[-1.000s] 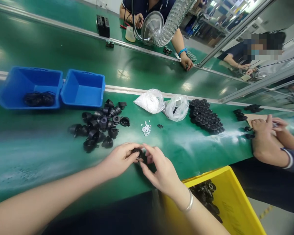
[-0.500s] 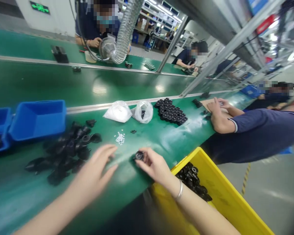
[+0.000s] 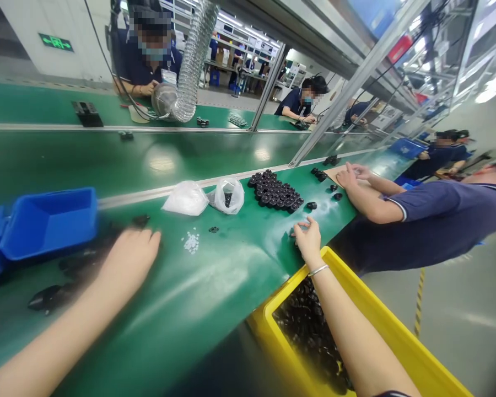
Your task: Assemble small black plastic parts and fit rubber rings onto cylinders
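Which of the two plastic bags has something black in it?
The right bag, the one nearer the cluster of black parts; the left bag shows only white.

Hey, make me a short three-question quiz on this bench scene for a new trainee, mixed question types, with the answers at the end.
1. Multiple choice: what colour is the crate under the right forearm?
A) Blue
B) Yellow
C) Red
2. True or false: the small white pieces lie inside a blue bin.
3. Fill in the blank: the left hand is at a spread of ____ parts.

Key:
1. B
2. False; the small white pieces lie loose on the green bench.
3. black
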`<state>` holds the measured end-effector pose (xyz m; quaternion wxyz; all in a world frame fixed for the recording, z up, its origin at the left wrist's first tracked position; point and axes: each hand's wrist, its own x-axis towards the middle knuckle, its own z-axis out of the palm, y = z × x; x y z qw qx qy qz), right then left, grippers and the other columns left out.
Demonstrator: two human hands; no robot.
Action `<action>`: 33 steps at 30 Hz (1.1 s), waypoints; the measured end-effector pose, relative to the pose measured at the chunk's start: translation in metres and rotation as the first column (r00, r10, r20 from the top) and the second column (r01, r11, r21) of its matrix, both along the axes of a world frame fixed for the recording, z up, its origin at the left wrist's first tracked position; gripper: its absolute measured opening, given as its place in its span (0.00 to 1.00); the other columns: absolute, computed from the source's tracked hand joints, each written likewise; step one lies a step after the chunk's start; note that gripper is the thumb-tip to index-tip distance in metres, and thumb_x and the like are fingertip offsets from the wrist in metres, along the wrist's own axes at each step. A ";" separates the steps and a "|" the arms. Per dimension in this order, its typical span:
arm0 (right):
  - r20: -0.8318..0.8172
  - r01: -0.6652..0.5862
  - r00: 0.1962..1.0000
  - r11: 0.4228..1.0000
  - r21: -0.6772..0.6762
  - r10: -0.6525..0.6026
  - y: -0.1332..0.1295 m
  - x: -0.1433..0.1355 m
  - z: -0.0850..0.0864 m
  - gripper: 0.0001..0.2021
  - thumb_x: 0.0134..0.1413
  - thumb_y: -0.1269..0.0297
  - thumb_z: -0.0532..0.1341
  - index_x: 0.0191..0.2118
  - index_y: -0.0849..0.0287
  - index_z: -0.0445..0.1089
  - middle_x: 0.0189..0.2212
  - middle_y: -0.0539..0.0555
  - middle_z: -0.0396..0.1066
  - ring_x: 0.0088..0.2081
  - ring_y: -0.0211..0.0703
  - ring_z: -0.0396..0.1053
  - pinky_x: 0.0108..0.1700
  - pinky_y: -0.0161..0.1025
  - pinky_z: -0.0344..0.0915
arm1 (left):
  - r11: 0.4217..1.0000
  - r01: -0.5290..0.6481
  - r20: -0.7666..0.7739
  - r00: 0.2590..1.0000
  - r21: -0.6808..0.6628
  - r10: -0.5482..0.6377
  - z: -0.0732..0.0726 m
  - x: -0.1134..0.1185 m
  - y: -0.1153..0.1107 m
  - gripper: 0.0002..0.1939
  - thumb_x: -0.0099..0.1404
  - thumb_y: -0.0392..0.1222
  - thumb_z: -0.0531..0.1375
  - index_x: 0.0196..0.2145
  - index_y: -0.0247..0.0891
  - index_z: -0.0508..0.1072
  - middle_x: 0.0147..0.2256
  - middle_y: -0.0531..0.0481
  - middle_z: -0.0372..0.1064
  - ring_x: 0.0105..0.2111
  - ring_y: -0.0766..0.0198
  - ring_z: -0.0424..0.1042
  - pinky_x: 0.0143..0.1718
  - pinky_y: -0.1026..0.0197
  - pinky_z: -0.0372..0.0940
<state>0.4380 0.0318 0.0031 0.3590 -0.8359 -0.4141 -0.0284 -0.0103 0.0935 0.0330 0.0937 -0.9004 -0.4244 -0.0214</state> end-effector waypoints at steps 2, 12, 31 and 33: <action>-0.005 -0.148 0.989 0.989 0.020 0.148 0.000 -0.019 0.000 0.23 0.56 0.60 0.54 0.54 0.68 0.60 0.42 0.64 0.70 0.30 0.43 0.70 0.36 0.43 0.68 | 0.999 -0.010 0.129 0.992 -0.035 0.014 0.006 0.001 -0.005 0.19 0.67 0.35 0.47 0.48 0.26 0.71 0.38 0.32 0.72 0.39 0.43 0.71 0.45 0.42 0.61; 0.000 -0.834 0.528 0.519 -0.184 0.849 0.039 -0.186 0.017 0.05 0.60 0.67 0.58 0.38 0.58 0.72 0.33 0.51 0.71 0.32 0.36 0.70 0.39 0.33 0.65 | 0.186 0.570 0.366 0.220 -0.801 0.904 0.014 0.012 -0.087 0.21 0.65 0.51 0.56 0.50 0.36 0.69 0.35 0.43 0.73 0.30 0.63 0.67 0.32 0.61 0.61; 0.019 -0.718 0.642 0.609 -0.337 0.767 0.093 -0.240 0.006 0.08 0.58 0.64 0.60 0.31 0.60 0.72 0.30 0.53 0.72 0.31 0.40 0.68 0.33 0.34 0.59 | 0.089 0.793 0.200 0.042 -0.603 0.979 -0.007 0.000 -0.083 0.17 0.63 0.49 0.60 0.41 0.32 0.74 0.33 0.46 0.66 0.34 0.61 0.70 0.32 0.60 0.65; 0.020 -0.719 0.641 0.608 -0.337 0.768 0.094 -0.241 0.005 0.08 0.59 0.64 0.59 0.31 0.60 0.72 0.31 0.54 0.72 0.33 0.41 0.68 0.35 0.35 0.59 | 0.099 0.781 0.229 0.057 -0.616 0.972 -0.007 -0.002 -0.083 0.15 0.62 0.47 0.62 0.42 0.33 0.74 0.32 0.48 0.66 0.33 0.64 0.68 0.29 0.64 0.62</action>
